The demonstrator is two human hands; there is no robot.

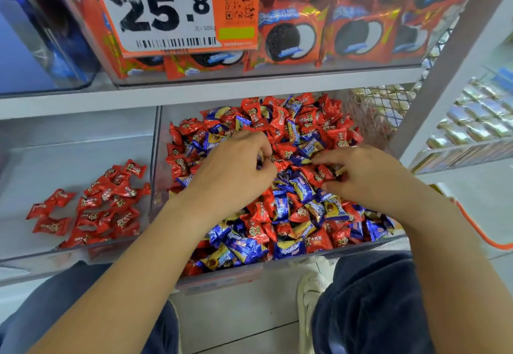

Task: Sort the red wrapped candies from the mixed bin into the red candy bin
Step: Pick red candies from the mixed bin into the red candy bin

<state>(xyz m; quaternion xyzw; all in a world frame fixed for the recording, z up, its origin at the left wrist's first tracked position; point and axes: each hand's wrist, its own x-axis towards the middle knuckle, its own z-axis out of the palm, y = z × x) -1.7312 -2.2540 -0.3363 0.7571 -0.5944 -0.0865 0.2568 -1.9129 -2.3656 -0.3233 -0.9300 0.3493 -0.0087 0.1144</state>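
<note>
Dark trouser knees (372, 306) and a white shoe (311, 295) sit lowest in the picture, with two bare forearms reaching up from them over the front edge of a clear mixed bin (222, 276) on the lower shelf. Heaped in that bin are red wrapped candies (308, 120) jumbled with blue wrapped candies (286, 249). Both hands rest on top of the heap near its middle: the left hand (236, 167) has its fingers curled down into the wrappers, and whether it grips one I cannot tell; the right hand (361, 173) lies just beside it, index finger stretched toward the left hand, the other fingers bent, and whether they grip a candy I cannot tell. Left of the mixed bin, touching its wall, stands the red candy bin (69, 142), holding a loose pile of sorted red candies (102, 203). Above, the upper shelf carries orange cookie packs (291, 40) behind a price tag (163, 6) reading 25.8.
</note>
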